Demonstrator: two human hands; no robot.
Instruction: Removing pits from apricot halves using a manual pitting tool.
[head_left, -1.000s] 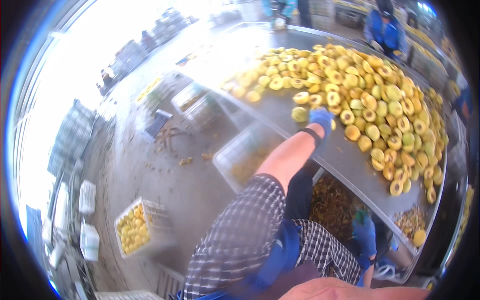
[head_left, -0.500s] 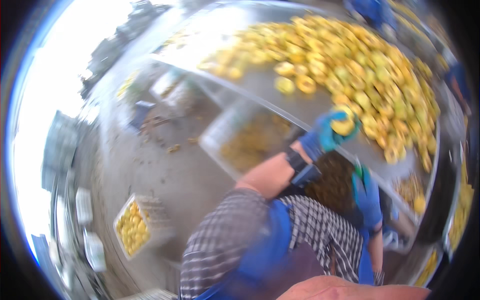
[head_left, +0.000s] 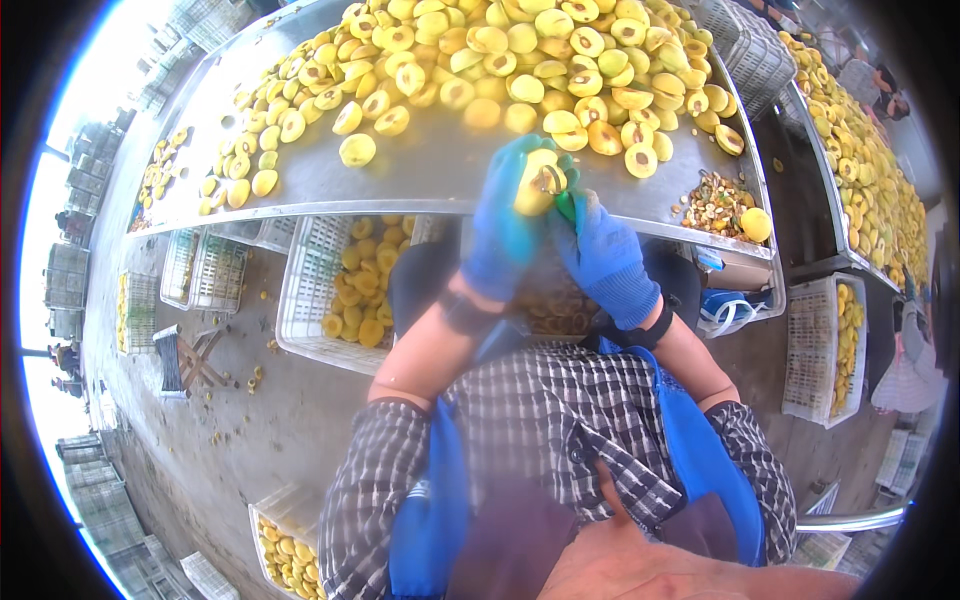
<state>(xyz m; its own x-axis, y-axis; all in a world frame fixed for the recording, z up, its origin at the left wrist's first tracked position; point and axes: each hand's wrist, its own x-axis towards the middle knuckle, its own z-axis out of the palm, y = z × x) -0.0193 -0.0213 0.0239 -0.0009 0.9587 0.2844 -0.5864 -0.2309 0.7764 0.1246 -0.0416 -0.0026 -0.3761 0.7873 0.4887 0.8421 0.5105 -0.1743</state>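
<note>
Frame centre: left hand (head_left: 505,225) fingers wrapped on a yellow fruit (head_left: 535,183); right hand (head_left: 600,255) fingers grip a green tool (head_left: 566,205) against it, above the counter (head_left: 420,180).

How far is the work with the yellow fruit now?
Done: many halved fruits lie on the metal table, with a pile of pits. In hand: the left hand holds one fruit; the right hand works on it. Left: many apparently whole fruits.
</note>
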